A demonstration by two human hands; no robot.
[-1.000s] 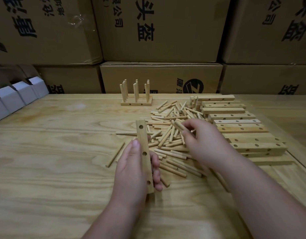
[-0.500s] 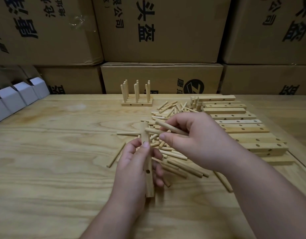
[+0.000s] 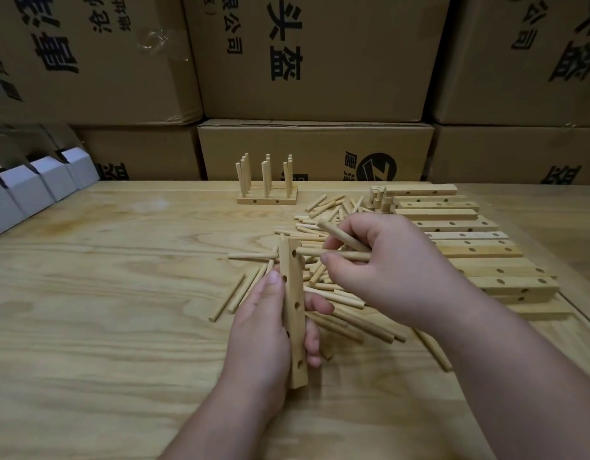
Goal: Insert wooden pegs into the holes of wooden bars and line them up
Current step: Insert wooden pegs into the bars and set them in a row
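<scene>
My left hand (image 3: 260, 333) grips a wooden bar (image 3: 295, 313) that stands on end on the table, its drilled holes facing right. My right hand (image 3: 386, 263) pinches two wooden pegs: one peg (image 3: 333, 253) lies level with its tip at the bar's top hole, the other peg (image 3: 340, 234) angles up to the left. A loose pile of pegs (image 3: 320, 280) lies on the table behind and under both hands. Several finished bars with upright pegs (image 3: 267, 180) stand side by side at the back of the table.
Several empty drilled bars (image 3: 466, 240) lie in a row along the right side. Stacked cardboard boxes (image 3: 313, 61) wall off the back edge. White folded cartons (image 3: 31, 187) sit at the far left. The wooden table (image 3: 104, 310) stretches left of my hands.
My right hand picked pegs from the pile and brought them left to the bar's top hole. My left hand turned the bar so its holes face right.
</scene>
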